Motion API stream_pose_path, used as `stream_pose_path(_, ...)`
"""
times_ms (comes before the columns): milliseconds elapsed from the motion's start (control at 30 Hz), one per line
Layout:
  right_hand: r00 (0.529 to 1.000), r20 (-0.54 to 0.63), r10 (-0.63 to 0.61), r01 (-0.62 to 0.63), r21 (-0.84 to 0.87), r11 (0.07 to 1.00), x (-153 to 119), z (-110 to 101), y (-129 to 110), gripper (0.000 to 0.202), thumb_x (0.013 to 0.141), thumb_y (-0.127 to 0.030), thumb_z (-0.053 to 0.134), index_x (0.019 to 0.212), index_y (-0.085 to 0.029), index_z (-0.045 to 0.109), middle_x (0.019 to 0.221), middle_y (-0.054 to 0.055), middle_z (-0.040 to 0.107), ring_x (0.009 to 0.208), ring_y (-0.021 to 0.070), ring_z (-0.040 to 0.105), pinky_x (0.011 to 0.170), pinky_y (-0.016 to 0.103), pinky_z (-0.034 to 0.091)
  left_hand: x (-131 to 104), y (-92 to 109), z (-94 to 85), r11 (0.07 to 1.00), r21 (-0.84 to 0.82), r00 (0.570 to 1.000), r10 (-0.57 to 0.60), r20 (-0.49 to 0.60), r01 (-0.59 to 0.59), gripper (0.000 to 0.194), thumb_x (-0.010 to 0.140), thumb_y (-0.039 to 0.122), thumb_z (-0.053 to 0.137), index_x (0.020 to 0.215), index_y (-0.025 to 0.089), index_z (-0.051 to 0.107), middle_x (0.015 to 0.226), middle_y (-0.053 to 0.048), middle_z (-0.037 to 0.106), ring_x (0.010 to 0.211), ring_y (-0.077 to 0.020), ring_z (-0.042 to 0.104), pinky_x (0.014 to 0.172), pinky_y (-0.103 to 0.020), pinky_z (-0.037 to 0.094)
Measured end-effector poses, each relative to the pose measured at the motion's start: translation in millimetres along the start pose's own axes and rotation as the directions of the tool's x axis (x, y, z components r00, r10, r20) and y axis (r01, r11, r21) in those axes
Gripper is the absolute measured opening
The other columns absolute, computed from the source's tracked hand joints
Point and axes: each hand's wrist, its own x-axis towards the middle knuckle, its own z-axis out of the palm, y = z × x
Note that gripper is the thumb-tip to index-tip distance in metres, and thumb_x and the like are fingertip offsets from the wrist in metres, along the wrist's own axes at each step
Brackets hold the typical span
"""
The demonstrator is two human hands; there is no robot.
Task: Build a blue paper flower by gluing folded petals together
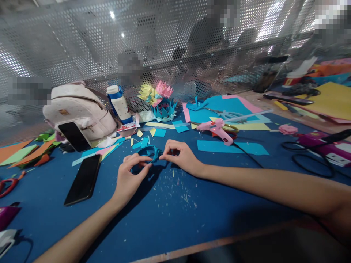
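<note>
A ring of folded blue paper (155,155) with pointed edges stands just above the table in front of me. My left hand (131,171) grips its left side between thumb and fingers, hiding part of it. At its right edge, the thumb and forefinger of my right hand (182,157) are pinched together on the paper. Behind the ring lie small blue and yellow paper scraps (159,132). A pink glue gun (216,128) rests to the right of my right hand, beside a blue paper strip (233,147).
Paper flowers (164,109), a white bottle (118,104) and a pale backpack (79,106) stand by the perforated metal screen (170,44). Phones (83,179) lie or lean at left. Blue paper sheets (219,106), light-blue scissors (230,115) and a purple power strip (323,146) are at right.
</note>
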Motion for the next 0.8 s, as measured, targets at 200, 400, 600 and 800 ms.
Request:
stream_pose_path(200, 1.0, 0.03, -0.007, 0.006, 0.019, 1.0, -0.7, 0.5, -2.6, 0.013, 0.086, -0.031, 0.07, 0.08, -0.021, 0.075, 0.078, 0.001, 0.06, 0.069, 0.0117, 0.052, 0.059, 0.027, 0.037, 0.3, -0.5, 0.2, 1.0, -0.003, 1.0, 0.008, -0.011, -0.008, 0.009, 0.084, 0.029, 0.068, 0.087, 0.025, 0.075, 0.065, 0.002, 0.063, 0.065, -0.0158, 0.056, 0.078, -0.034, 0.041)
stream_pose_path(400, 0.999, 0.015, -0.037, 0.037, 0.019, 0.999, -0.5, 0.2, -4.1, 0.015, 0.079, -0.032, 0.077, 0.073, -0.02, 0.071, 0.075, 0.0, 0.06, 0.07, 0.0129, 0.052, 0.06, 0.027, 0.038, 0.8, -0.1, 0.0, 1.0, -0.003, 1.0, -0.001, -0.011, 0.001, 0.009, 0.084, 0.029, 0.068, 0.088, 0.025, 0.075, 0.065, 0.002, 0.064, 0.065, -0.0166, 0.056, 0.077, -0.035, 0.041)
stream_pose_path(600, 1.0, -0.013, -0.024, 0.024, 0.01, 1.0, -1.0, 0.7, -2.9, 0.032, 0.075, -0.044, 0.079, 0.064, -0.018, 0.063, 0.072, -0.001, 0.056, 0.067, 0.0116, 0.049, 0.06, 0.026, 0.037, 0.3, 0.0, 0.1, 1.0, 0.004, 1.0, 0.009, -0.01, -0.009, 0.008, 0.085, 0.028, 0.068, 0.088, 0.025, 0.075, 0.064, 0.003, 0.063, 0.065, -0.0165, 0.056, 0.078, -0.035, 0.04)
stream_pose_path(800, 1.0, 0.006, -0.02, 0.02, 0.018, 1.0, -0.4, -0.3, -4.5, 0.029, 0.085, -0.038, 0.071, 0.065, -0.018, 0.065, 0.072, 0.0, 0.059, 0.069, 0.0117, 0.052, 0.062, 0.027, 0.037, 0.0, -0.2, -0.1, 1.0, 0.004, 1.0, 0.018, -0.005, -0.018, 0.008, 0.085, 0.027, 0.067, 0.088, 0.026, 0.075, 0.065, 0.003, 0.063, 0.065, -0.0157, 0.056, 0.077, -0.034, 0.039)
